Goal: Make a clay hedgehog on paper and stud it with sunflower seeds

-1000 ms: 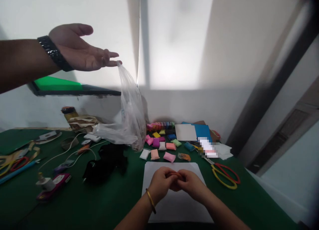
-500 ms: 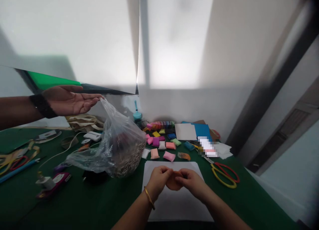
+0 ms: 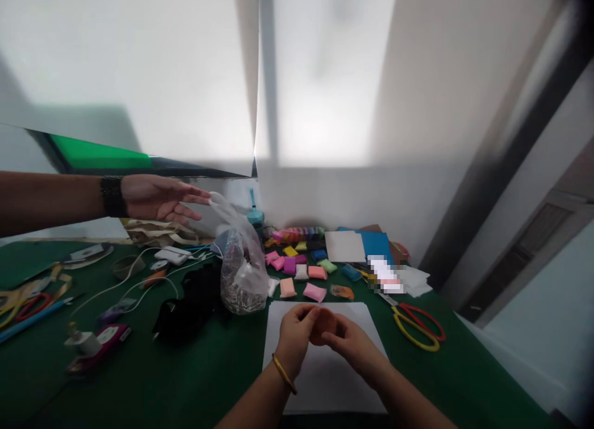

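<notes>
My left hand (image 3: 296,335) and my right hand (image 3: 349,341) meet over a white sheet of paper (image 3: 325,379) near the table's front edge. Both are closed round a small orange lump of clay (image 3: 323,324) held between the fingers. A gold bangle sits on my left wrist. Just beyond the sheet lie several small packets of coloured clay (image 3: 301,268). Another person's hand (image 3: 160,198) with a black watch reaches in from the left, its fingers at the top of a clear plastic bag (image 3: 240,268) that stands on the table.
The green table (image 3: 139,379) carries red and yellow scissors (image 3: 417,327) at the right, blue and white card (image 3: 357,245) at the back, a black cloth (image 3: 190,305), white cables and a charger (image 3: 88,342) at the left. A wall stands behind.
The other person's hand lowered the plastic bag, which now stands narrow and upright on the table. My hands stayed over the paper, working the orange clay and shifting slightly.
</notes>
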The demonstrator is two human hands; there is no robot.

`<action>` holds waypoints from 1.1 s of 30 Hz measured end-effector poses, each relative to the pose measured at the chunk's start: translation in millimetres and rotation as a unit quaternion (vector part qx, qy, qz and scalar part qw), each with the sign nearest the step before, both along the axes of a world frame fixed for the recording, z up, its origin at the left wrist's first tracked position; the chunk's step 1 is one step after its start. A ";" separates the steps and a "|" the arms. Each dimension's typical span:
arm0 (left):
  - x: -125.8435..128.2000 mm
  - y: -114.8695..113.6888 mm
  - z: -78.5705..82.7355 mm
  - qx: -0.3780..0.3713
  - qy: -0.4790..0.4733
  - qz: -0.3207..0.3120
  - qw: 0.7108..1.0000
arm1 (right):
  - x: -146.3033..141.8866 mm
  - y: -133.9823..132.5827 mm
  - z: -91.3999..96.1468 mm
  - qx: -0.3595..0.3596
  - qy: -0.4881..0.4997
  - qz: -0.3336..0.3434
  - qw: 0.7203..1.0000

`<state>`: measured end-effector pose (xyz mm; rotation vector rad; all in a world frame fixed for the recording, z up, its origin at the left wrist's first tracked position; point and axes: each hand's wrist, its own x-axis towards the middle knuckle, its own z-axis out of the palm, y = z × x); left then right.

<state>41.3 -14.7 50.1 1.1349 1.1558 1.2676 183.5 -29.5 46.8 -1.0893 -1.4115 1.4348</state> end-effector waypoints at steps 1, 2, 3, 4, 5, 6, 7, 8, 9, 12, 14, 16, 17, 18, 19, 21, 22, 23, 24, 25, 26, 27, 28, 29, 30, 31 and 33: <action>-0.6 -0.2 -1.0 0.004 -0.007 -0.006 1.000 | -0.8 0.1 -0.3 -0.012 -0.007 0.000 1.000; -1.8 -0.3 -1.8 0.009 -0.007 -0.013 1.000 | -0.9 0.7 -0.4 -0.019 -0.023 -0.005 1.000; -3.4 -0.2 -2.6 0.014 -0.001 -0.021 1.000 | -0.4 1.6 -0.2 -0.019 -0.042 -0.009 0.999; -5.3 0.1 -3.0 0.019 0.008 -0.028 0.999 | 0.7 2.6 0.2 -0.014 -0.058 -0.007 0.998; -7.4 0.5 -3.2 0.022 0.015 -0.036 0.999 | 2.2 3.5 0.8 -0.008 -0.071 0.000 0.997; -9.3 0.9 -3.0 0.024 0.021 -0.048 0.998 | 3.9 4.3 1.5 -0.004 -0.081 0.010 0.997; -10.9 1.3 -2.5 0.026 0.027 -0.067 0.997 | 5.6 4.7 2.2 -0.005 -0.091 0.021 0.996; -11.9 1.7 -1.8 0.025 0.034 -0.087 0.995 | 7.1 4.8 2.8 -0.007 -0.100 0.030 0.994; -12.3 1.9 -0.9 0.020 0.044 -0.102 0.994 | 8.2 4.6 3.1 -0.009 -0.108 0.035 0.994; -9.9 1.7 1.4 -0.002 0.064 -0.086 0.994 | 8.5 3.2 2.4 -0.011 -0.098 0.029 0.995; -7.2 0.8 1.1 -0.016 0.043 -0.050 0.998 | 6.8 2.6 0.5 -0.010 -0.057 0.027 0.998; -6.0 -0.6 -0.4 -0.029 0.000 -0.049 0.998 | 5.3 3.0 -2.1 -0.015 -0.016 0.023 0.999; -6.2 -1.4 -1.2 -0.038 -0.023 -0.064 0.997 | 5.0 3.6 -3.4 -0.019 -0.005 0.019 1.000; -7.1 -2.3 -1.8 -0.049 -0.043 -0.085 0.994 | 5.2 4.4 -4.6 -0.022 -0.002 0.015 1.000; -8.4 -3.2 -1.9 -0.057 -0.055 -0.109 0.991 | 5.8 5.3 -5.7 -0.025 -0.004 0.011 1.000; -11.4 -4.0 -1.0 -0.058 -0.048 -0.147 0.986 | 7.8 6.9 -7.2 -0.025 -0.021 0.012 0.999; -12.6 -3.8 -0.2 -0.045 -0.029 -0.152 0.987 | 8.8 7.4 -7.7 -0.021 -0.038 0.016 0.999; -13.2 -3.2 0.7 -0.027 -0.002 -0.146 0.989 | 9.5 7.7 -8.0 -0.014 -0.063 0.017 0.998; -13.3 -2.2 1.3 -0.007 0.029 -0.134 0.991 | 9.9 7.7 -8.2 -0.004 -0.094 0.014 0.995; -12.7 -0.8 1.6 0.009 0.060 -0.117 0.991 | 9.8 7.4 -8.1 0.007 -0.124 0.008 0.992; -11.6 0.6 1.6 0.018 0.086 -0.097 0.991 | 9.4 7.1 -8.0 0.019 -0.148 0.002 0.989; -10.4 2.0 1.2 0.020 0.101 -0.080 0.992 | 8.9 6.7 -7.6 0.027 -0.160 -0.001 0.987; -9.1 3.2 0.8 0.015 0.102 -0.068 0.992 | 8.5 6.4 -7.3 0.032 -0.156 -0.002 0.987; -8.2 4.1 0.3 0.008 0.091 -0.059 0.994 | 8.3 6.1 -6.9 0.032 -0.137 0.002 0.990; -7.6 4.6 0.1 0.004 0.073 -0.054 0.996 | 8.4 6.1 -6.7 0.030 -0.109 0.007 0.994; -7.4 4.8 0.0 0.001 0.051 -0.052 0.997 | 8.8 6.1 -6.7 0.027 -0.081 0.009 0.996; -8.0 4.6 0.5 -0.002 0.021 -0.058 0.998 | 10.5 6.6 -7.1 0.023 -0.050 0.002 0.998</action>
